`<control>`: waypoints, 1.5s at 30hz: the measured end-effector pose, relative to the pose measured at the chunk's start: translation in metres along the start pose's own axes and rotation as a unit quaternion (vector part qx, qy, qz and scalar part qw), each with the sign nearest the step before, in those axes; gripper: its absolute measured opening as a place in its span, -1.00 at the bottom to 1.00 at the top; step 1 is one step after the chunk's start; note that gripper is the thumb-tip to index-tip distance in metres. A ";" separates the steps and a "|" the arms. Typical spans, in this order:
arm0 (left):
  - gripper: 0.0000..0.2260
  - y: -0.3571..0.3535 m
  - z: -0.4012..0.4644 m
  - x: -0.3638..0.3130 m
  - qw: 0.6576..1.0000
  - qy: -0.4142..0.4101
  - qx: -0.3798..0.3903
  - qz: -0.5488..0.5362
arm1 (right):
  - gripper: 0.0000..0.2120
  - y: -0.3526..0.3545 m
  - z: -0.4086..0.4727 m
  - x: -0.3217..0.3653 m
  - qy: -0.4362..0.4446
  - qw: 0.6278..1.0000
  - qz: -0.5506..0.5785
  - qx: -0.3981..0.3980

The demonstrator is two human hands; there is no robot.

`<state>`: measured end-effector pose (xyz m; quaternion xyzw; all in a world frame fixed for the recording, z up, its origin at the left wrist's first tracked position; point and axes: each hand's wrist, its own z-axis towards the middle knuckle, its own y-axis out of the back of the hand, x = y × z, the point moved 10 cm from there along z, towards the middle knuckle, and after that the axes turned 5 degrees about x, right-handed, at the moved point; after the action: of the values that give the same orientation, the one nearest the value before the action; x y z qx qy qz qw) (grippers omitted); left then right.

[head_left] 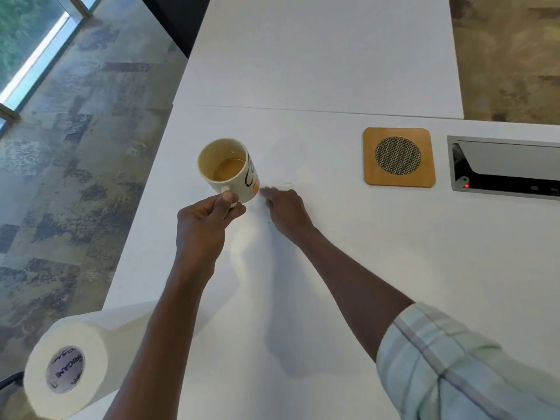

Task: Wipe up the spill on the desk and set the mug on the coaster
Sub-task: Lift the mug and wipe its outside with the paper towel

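Left hand (209,216) pinches handle of cream mug (228,169), part-full of coffee, left of bamboo coaster (399,157). Right hand (283,207), fingers relaxed, rests on white desk (333,268) beside mug.

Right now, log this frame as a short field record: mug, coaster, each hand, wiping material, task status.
mug: cream mug with brown liquid, off the coaster, held at its handle
coaster: wooden square coaster, nothing on it, apart from the mug on its right
left hand: left hand grips the mug handle
right hand: right hand on the desk beside the mug; held tissue not discernible
paper roll: paper roll at near left desk edge
status: mug not yet on coaster
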<state>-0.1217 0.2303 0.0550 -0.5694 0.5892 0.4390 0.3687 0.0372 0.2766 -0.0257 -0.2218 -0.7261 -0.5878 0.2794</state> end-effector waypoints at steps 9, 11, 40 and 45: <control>-0.86 0.007 -0.001 -0.003 1.000 0.002 -0.009 0.021 | -0.53 -0.056 -0.028 0.025 0.120 0.972 -0.142 0.141; -0.84 0.006 0.000 -0.002 1.000 0.004 -0.009 0.018 | -0.42 -0.057 -0.047 0.008 0.115 0.974 -0.129 0.146; -0.89 -0.001 0.014 -0.017 0.999 -0.029 0.023 0.031 | -0.41 -0.034 0.002 0.002 0.074 0.995 -0.058 0.036; -0.88 -0.002 0.015 -0.018 0.999 -0.026 0.025 0.040 | -0.50 -0.078 -0.011 0.052 0.154 0.983 -0.055 0.088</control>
<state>-0.1188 0.2507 0.0662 -0.5245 0.6123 0.4530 0.3804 -0.0509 0.2494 -0.0466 -0.0630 -0.7345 -0.5632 0.3732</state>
